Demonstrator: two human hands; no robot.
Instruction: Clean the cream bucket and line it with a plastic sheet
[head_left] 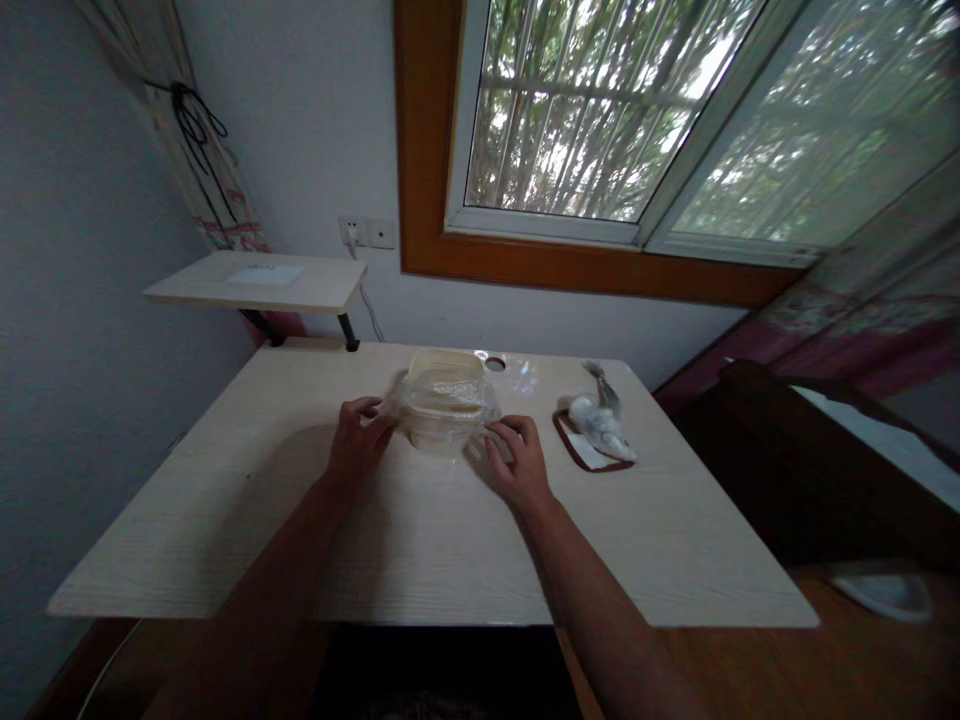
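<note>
A pale translucent plastic container (444, 385) stands near the middle of the light wooden table (300, 540), wrapped in clear plastic film (480, 412). My left hand (357, 440) grips the film at the container's left side with curled fingers. My right hand (517, 462) pinches the film at its right front side, fingers bent. Both forearms reach in from the near edge.
A bundle of crumpled film (600, 422) lies on a dark tray (579, 452) to the right. A round cable hole (495, 364) sits behind the container. A raised small shelf (259, 282) stands at the back left. A window and dark furniture (787, 470) lie right.
</note>
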